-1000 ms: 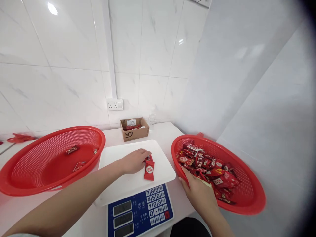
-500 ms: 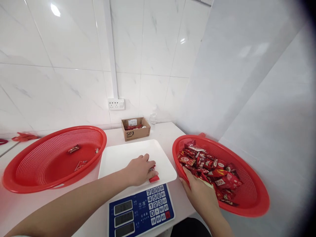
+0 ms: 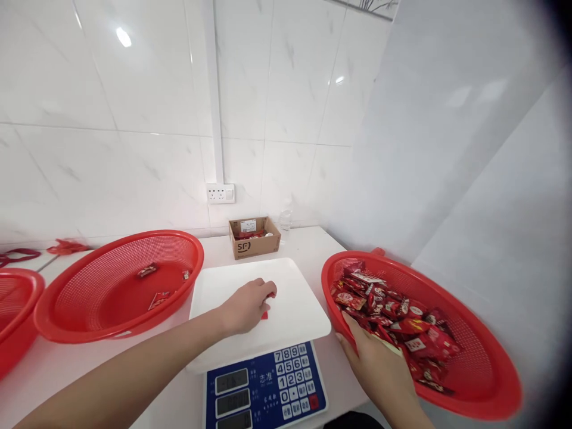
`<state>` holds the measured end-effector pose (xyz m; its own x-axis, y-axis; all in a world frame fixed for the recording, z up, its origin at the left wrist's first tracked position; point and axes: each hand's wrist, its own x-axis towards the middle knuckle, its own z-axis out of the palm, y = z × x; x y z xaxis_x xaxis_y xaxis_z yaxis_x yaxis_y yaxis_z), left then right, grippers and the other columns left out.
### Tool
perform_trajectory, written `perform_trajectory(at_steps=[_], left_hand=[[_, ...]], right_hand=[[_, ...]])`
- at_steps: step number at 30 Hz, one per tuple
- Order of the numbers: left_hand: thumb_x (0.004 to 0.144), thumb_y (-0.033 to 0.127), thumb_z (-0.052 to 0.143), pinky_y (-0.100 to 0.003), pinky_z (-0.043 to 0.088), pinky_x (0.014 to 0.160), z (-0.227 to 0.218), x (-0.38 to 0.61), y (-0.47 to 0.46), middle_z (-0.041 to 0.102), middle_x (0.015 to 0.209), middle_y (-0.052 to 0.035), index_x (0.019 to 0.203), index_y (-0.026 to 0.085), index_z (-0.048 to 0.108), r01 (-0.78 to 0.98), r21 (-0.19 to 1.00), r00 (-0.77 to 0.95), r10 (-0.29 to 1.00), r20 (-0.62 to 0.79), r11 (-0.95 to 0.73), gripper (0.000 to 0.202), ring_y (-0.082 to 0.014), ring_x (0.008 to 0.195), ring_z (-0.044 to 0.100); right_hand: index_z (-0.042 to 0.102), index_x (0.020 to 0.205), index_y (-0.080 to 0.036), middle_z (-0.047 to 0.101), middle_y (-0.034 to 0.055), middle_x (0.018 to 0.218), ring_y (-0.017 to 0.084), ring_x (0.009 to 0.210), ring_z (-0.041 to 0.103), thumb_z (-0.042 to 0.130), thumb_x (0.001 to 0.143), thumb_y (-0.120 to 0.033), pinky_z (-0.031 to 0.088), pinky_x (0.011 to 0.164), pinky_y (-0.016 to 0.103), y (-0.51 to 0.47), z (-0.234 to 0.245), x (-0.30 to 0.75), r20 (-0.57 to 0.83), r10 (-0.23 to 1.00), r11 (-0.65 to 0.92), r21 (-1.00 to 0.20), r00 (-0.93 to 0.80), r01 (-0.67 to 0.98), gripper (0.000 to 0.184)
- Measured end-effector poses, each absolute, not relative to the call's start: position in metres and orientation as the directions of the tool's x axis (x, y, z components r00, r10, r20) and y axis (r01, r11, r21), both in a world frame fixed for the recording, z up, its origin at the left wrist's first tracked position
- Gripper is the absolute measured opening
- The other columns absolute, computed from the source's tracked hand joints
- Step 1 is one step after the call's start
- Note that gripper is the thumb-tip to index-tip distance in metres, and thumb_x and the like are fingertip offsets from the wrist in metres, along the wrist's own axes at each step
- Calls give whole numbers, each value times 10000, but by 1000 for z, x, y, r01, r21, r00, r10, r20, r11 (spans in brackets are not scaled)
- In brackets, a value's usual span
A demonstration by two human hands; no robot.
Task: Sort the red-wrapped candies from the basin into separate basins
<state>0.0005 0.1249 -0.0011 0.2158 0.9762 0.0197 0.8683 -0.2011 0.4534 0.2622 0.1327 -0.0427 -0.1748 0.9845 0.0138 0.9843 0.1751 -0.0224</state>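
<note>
My left hand (image 3: 250, 304) is over the white weighing pan (image 3: 299, 298) of a digital scale, fingers curled around a small red wrapped packet (image 3: 264, 315). Only bits of the packet show beneath the fingers. On the right, my right hand (image 3: 373, 360) grips the near rim of a red plastic basket (image 3: 487, 381), thumb outside and fingers hidden at the rim. A pale yellow edge (image 3: 388, 344) shows beside this hand; I cannot tell what it belongs to. Many red-wrapped sweets (image 3: 402, 316) are heaped in that basket, which tilts.
A second red basket (image 3: 58, 310) with a few packets stands left of the scale, and part of another red basket (image 3: 13, 322) shows beyond it. The scale's blue keypad panel (image 3: 268, 387) faces me. Behind stand a small cardboard box (image 3: 255, 245) and a clear bottle (image 3: 286, 219).
My left hand has drawn the red packet leftward over the pan, with less of it showing. The view has turned a little left. My right hand keeps its hold on the basket.
</note>
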Motion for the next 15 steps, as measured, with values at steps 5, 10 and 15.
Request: perform_trajectory(at_steps=[5,10,15], left_hand=[[813,186,381,-294,447,704,17,-64,116,532,989,-50,991,216,483,894,446,-30,989,148,-39,207,-169,806,558],[854,377,361,-353,457,713,24,-136,100,556,1077,-94,1114,211,483,894,346,-359,917,174,285,332,-238,872,582],[870,501,334,-380,434,875,15,-144,70,424,1350,-94,1287,240,353,896,346,-375,892,251,280,492,-301,1197,443]], right_hand=[[398,1363,-192,673,122,1063,265,932,640,280,926,-333,462,711,365,135,-47,264,1,983,182,-4,-182,983,474],[406,1357,-213,664,119,1090,276,954,630,293,923,-351,460,725,384,136,-47,263,-12,986,166,-7,-166,986,469],[398,1364,-175,648,124,1127,266,981,617,320,922,-331,454,748,366,135,-43,262,-4,985,171,-34,-171,985,474]])
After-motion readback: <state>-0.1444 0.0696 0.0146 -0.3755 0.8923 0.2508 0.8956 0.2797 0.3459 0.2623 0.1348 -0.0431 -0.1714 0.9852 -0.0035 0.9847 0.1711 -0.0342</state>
